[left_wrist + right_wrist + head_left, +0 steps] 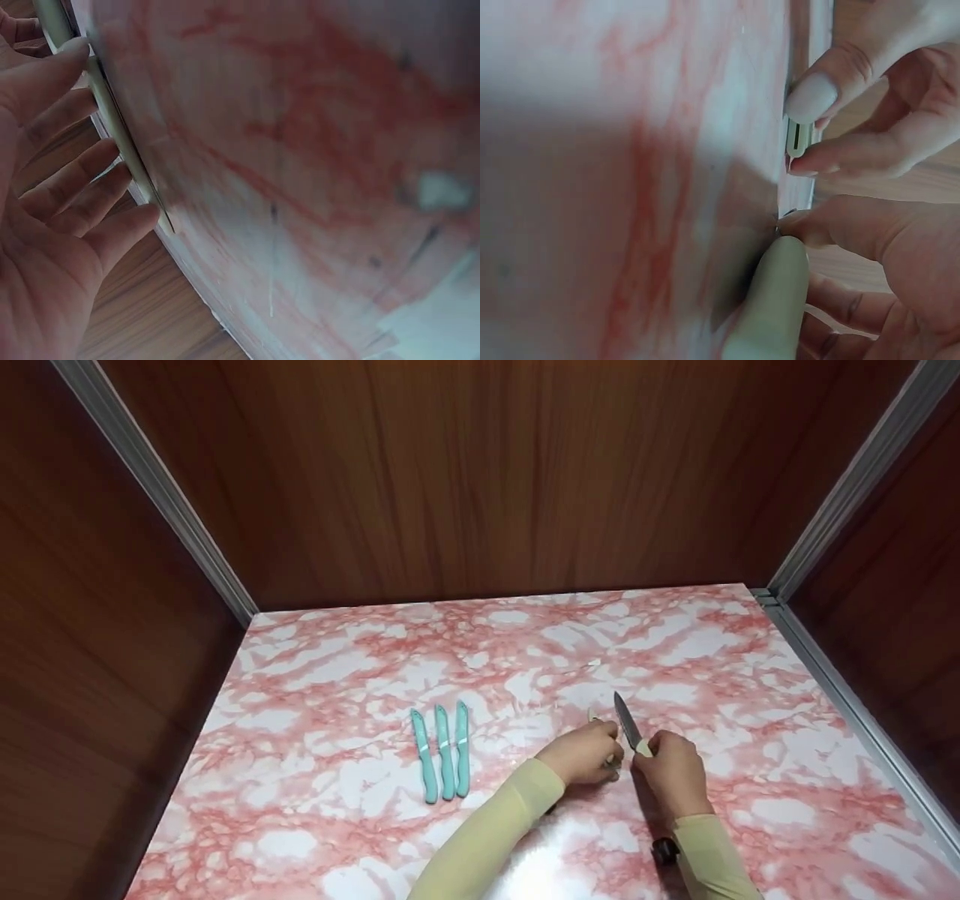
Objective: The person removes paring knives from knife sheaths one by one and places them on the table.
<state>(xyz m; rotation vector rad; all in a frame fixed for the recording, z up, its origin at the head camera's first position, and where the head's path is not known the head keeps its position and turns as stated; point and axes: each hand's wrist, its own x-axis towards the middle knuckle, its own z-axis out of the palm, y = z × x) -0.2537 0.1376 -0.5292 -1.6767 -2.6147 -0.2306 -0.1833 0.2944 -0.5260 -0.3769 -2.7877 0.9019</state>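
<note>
My right hand (671, 772) grips the cream handle (769, 304) of a knife, whose bare dark blade (627, 720) points away toward the back of the table. Just left of it, my left hand (585, 751) pinches a slim cream knife sheath (124, 135) between thumb and fingers. In the right wrist view, a narrow slot shows in the end of the sheath (798, 139), close to the right fingertips. Part of the sheath is hidden behind the left fingers in the head view.
Three teal knives (444, 754) in matching sheaths lie side by side on the red-and-white marbled table (315, 780), left of the hands. Brown wood panels (480, 472) stand around the back and sides. A metal rail (847, 697) runs along the right edge.
</note>
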